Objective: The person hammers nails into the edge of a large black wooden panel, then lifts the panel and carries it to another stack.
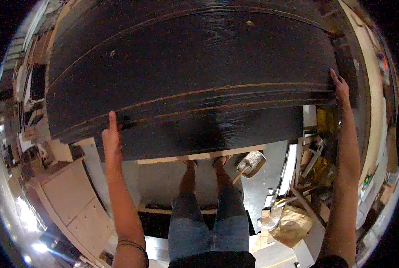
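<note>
A wide dark wood-grain panel [199, 62] lies in front of me, with pale brown raw edges and two small round marks on its face. My left hand [112, 139] grips its near edge at the left, thumb lying over the top and the other fingers mostly hidden. At the right end, my right hand [341, 89] is closed around the panel's edge near the corner, some fingers out of sight. Below that near edge, another dark panel surface [199, 131] shows, bordered by a light wood strip [204, 155].
A wooden-handled mallet or brush-like tool [252, 165] is on the grey floor by my feet. To the left stands a light wooden cabinet or board [69, 192]. Wood offcuts and a crumpled brown paper bag [292, 226] crowd the right. A long pale board [362, 58] runs along the right side.
</note>
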### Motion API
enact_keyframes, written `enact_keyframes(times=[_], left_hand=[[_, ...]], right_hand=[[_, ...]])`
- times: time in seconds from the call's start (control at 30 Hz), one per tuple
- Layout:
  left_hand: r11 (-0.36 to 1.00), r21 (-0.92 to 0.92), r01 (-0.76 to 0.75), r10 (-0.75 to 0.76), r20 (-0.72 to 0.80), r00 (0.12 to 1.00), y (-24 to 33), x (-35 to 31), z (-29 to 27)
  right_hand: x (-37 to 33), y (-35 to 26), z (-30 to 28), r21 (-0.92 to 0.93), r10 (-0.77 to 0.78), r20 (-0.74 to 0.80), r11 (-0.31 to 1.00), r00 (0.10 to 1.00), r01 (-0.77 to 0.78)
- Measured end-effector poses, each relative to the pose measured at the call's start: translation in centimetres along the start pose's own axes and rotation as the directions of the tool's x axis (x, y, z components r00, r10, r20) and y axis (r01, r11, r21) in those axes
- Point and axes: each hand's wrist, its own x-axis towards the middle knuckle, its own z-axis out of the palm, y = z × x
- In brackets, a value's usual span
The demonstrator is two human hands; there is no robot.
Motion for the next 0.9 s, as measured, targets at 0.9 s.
enact_keyframes(times=[0.9], left_hand=[[0.813, -0.485, 0.323, -0.268, 0.181, 0.946, -3.2, 1.6, -1.5]], right_hand=[[-10.3, 1.7, 1.0, 0.106, -0.023, -0.031, 0.994, 0.999, 0.026]])
